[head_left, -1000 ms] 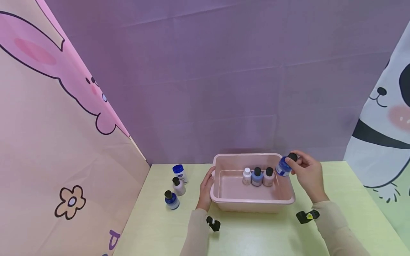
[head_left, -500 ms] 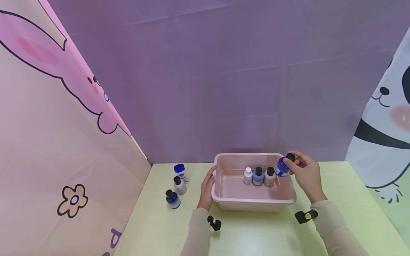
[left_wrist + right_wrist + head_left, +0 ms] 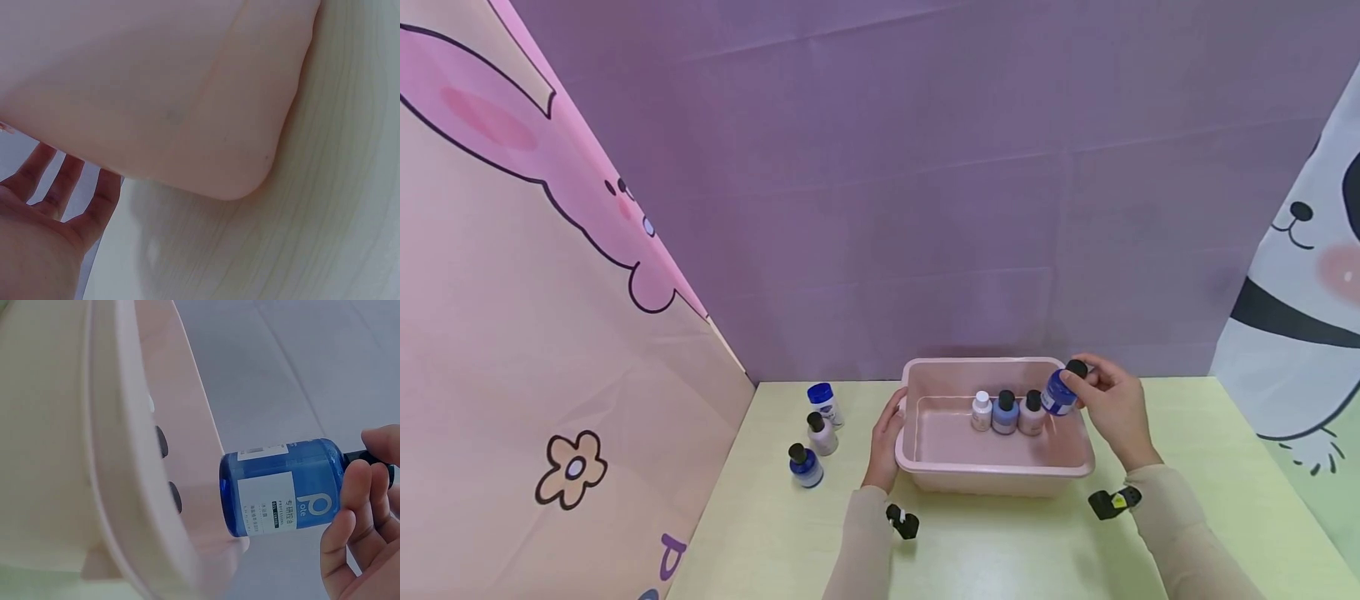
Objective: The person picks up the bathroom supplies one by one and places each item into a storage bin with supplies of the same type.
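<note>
My right hand grips a blue bottle by its black cap. In the head view the bottle tilts over the right end of a pink plastic basin; in the right wrist view its white label faces the camera. Inside the basin a white-capped bottle, a light-blue bottle and a pale pink bottle stand in a row. Against the basin's left end rests my left hand, its fingers fairly straight along the outer wall, tips partly hidden.
To the left on the pale wooden table stand a white jar with blue lid, a pale bottle with black cap and a dark blue bottle. A purple cloth backdrop rises behind the basin.
My right hand has shifted slightly left with the blue bottle, bringing it a little nearer the pale pink bottle. My left hand stays at the basin's left end.
</note>
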Motion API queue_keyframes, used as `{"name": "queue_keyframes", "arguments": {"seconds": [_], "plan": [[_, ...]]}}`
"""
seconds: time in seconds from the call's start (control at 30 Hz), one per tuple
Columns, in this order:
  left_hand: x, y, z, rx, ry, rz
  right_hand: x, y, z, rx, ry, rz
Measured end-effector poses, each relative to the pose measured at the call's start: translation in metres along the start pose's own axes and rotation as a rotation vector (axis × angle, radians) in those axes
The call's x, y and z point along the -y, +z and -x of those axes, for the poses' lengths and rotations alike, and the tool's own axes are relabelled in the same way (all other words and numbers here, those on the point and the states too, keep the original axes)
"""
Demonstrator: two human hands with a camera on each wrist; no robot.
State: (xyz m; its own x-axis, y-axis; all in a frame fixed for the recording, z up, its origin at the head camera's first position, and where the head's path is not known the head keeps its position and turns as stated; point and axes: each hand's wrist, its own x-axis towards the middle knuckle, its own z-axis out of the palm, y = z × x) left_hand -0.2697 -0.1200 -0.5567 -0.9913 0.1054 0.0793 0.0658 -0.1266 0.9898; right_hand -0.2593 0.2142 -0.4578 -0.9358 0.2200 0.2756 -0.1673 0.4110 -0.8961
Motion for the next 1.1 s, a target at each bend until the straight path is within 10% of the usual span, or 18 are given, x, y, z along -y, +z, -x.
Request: {"name": "queue_keyframes", "arguments": {"seconds": [1.1], "plan": [[-0.001, -0.001, 0.001, -0.002, 0.002, -0.033, -0.011, 0.011, -0.003, 0.131, 0.027, 0.069]]}}
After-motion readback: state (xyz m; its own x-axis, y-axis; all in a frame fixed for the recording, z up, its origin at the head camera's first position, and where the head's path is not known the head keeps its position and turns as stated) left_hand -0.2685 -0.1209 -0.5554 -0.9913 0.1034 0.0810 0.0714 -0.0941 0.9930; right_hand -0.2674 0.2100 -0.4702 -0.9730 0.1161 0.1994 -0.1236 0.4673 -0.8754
